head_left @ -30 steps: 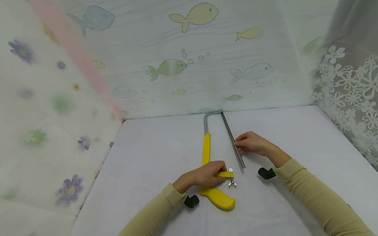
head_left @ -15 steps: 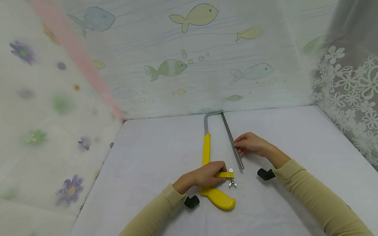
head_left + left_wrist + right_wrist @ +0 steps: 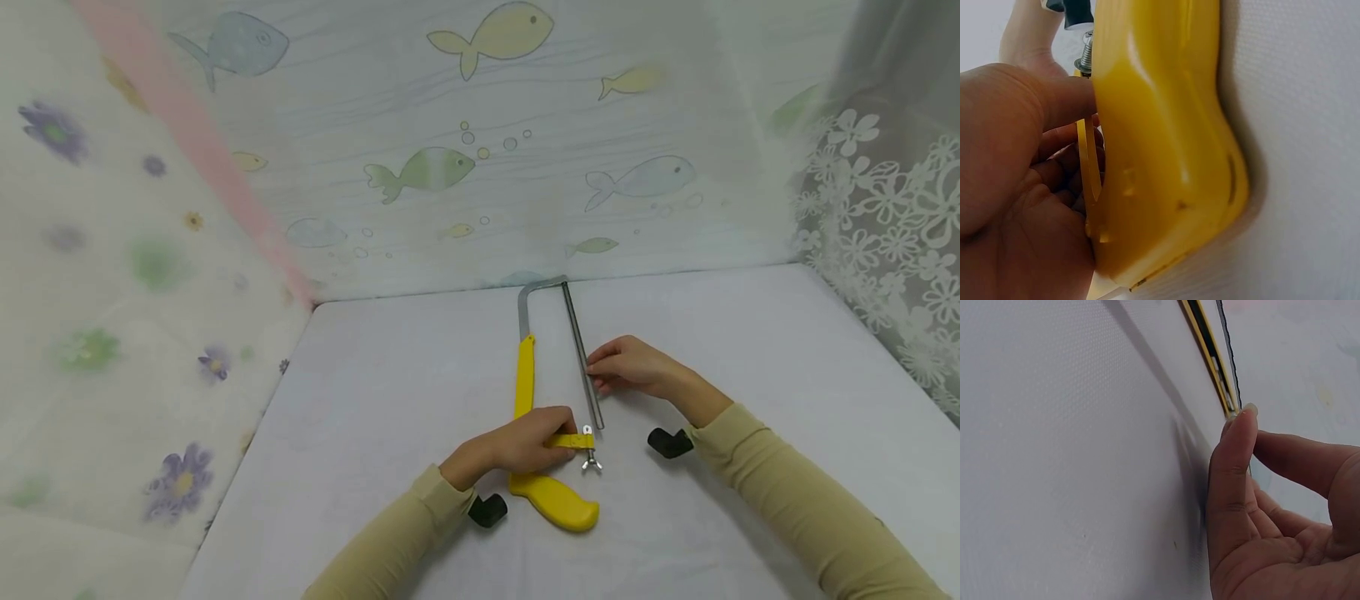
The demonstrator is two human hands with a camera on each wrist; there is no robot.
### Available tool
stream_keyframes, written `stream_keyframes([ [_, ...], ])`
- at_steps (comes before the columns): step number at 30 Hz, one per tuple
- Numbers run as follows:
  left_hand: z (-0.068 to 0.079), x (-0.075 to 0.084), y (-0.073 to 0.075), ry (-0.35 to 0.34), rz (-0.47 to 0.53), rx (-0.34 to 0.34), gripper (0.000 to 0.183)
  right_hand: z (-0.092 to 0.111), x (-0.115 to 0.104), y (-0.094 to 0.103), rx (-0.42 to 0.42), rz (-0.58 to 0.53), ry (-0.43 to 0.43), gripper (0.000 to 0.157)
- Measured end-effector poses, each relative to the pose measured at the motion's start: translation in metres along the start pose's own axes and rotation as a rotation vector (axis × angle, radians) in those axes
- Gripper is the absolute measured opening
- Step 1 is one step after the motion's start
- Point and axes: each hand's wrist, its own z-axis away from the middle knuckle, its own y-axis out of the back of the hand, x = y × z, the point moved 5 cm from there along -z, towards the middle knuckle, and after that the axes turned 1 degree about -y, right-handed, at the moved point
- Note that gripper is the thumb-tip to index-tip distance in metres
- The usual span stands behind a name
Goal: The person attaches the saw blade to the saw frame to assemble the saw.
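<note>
A hacksaw with a yellow frame (image 3: 524, 375) lies on the white table, its bent metal front at the far side. My left hand (image 3: 528, 440) grips the frame above the yellow handle (image 3: 564, 504), fingers curled around the short arm that carries a wing nut (image 3: 592, 465). In the left wrist view the handle (image 3: 1160, 144) fills the middle, beside the thumb. A thin grey saw blade (image 3: 574, 327) meets the far tip of the frame. My right hand (image 3: 637, 367) pinches it past its middle, between thumb and forefinger; its near end lies close to the wing bolt.
White cloth (image 3: 390, 400) covers the table. A fish-printed curtain (image 3: 525, 192) hangs right behind the saw's far tip, with a flowered curtain (image 3: 135, 333) at left and lace (image 3: 900, 242) at right. Black wrist mounts (image 3: 669, 442) sit beneath both wrists.
My right hand has swung the near end of the blade leftward, nearer the wing bolt. The left hand and the frame have stayed in place.
</note>
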Motion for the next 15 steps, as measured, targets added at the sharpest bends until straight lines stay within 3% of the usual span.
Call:
stream_keyframes([
  [15, 0.0, 0.0003, 0.0012, 0.003, 0.007, 0.004, 0.016, -0.0021, -0.0004, -0.0046, -0.023, -0.009, 0.011, 0.042],
])
